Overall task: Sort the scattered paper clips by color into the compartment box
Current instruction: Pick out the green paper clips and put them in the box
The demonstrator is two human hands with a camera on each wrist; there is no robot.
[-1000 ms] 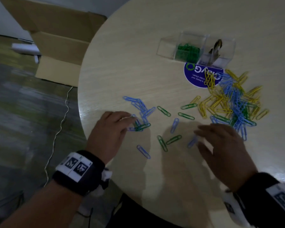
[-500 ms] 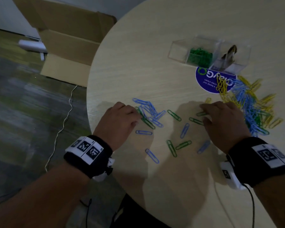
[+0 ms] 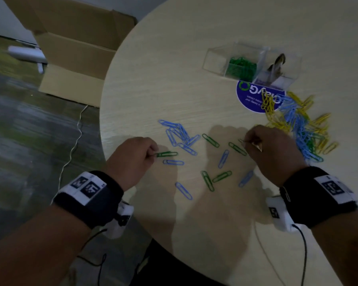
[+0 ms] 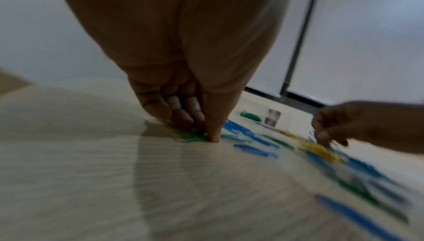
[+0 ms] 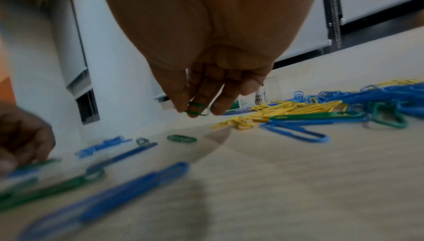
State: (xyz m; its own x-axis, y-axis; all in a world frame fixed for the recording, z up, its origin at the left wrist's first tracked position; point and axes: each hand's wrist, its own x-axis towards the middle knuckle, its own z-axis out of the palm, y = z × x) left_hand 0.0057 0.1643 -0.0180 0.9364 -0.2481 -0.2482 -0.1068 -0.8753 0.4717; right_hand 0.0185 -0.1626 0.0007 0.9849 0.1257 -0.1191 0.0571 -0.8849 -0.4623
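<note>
A clear compartment box [image 3: 215,58] stands at the far side of the round table, its middle section holding green clips [image 3: 241,66]. My left hand [image 3: 153,154] pinches a green paper clip [image 3: 166,154] near the table's left edge; in the left wrist view the fingertips [image 4: 212,136] press down on green clips [image 4: 192,136]. My right hand [image 3: 245,142] pinches another green clip [image 5: 198,109] just above the table. Loose blue clips [image 3: 180,135] and green clips [image 3: 210,140] lie between the hands. A mixed yellow, blue and green pile [image 3: 302,124] lies to the right.
A round blue sticker [image 3: 254,98] lies on the table in front of the box. A small dark object [image 3: 276,66] stands in the box's right section. An open cardboard carton [image 3: 74,48] sits on the floor to the left, with a cable [image 3: 74,139] beside the table edge.
Both hands went from lying flat over the clips to pinching one green clip each. The right hand moved up toward the mixed pile; the left one drew its clip slightly leftward.
</note>
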